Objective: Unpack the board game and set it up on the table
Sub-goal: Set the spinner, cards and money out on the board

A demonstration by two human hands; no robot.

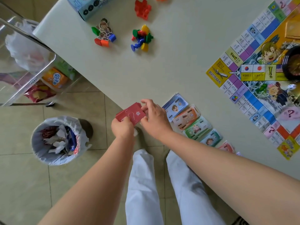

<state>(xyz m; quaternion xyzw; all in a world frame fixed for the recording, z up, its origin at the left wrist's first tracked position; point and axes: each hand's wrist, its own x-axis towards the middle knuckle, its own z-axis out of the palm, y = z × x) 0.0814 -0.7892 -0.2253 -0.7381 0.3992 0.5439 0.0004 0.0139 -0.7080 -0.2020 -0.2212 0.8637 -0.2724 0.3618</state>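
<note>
Both hands meet at the near edge of the pale matte table [162, 70], sharing a thin stack of red paper cards with white print [131, 115]. The left hand [122, 127] grips the stack's near end, its fingers curled under it. The right hand [154, 116] pinches the far edge between thumb and fingertips. The step looks like squaring or fanning the cards before laying them down. To do it well, the left hand should keep a firm hold while the right taps the edges flush, then sets the stack just right of itself. That would put it at the head of the row of coloured paper banknote stacks [191, 120] that runs away from the right wrist. Beyond those notes, further right, lies the unfolded colourful printed game board [259, 82], cut off by the frame. Well beyond the fingertips sits a heap of small plastic pawns in mixed colours [142, 38]. The card faces are turned away and the print is too small to read. How many cards there are cannot be told.
</note>
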